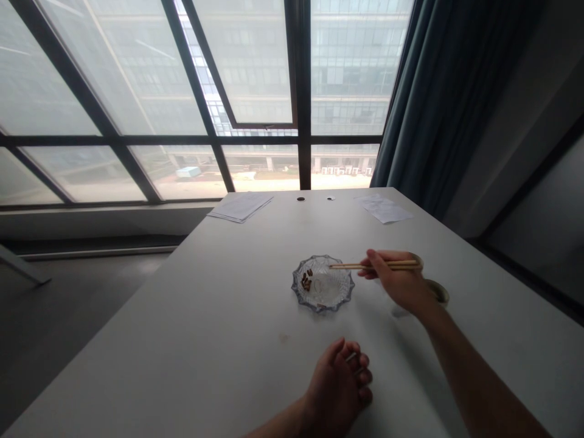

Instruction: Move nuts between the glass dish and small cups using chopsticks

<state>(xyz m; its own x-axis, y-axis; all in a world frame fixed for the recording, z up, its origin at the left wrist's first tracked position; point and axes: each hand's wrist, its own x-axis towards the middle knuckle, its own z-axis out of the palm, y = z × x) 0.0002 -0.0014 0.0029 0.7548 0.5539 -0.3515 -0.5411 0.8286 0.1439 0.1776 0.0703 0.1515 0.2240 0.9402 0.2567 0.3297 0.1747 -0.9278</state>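
Observation:
In my right hand is a pair of wooden chopsticks, held nearly level and pointing left. Their tips are over the far right part of a clear glass dish with a scalloped rim. Several small brown pieces, like beans or nuts, lie in the dish's left side. A round container with an olive-coloured rim is partly hidden behind my right wrist. Nearer to me, my left hand rests with its fingers curled in loosely, apart from the dish, with nothing visible in it.
The white table reaches towards a large window. Papers lie at its far left corner, and more sheets at the far right. Two round holes are set near the far edge. A dark blue curtain hangs on the right.

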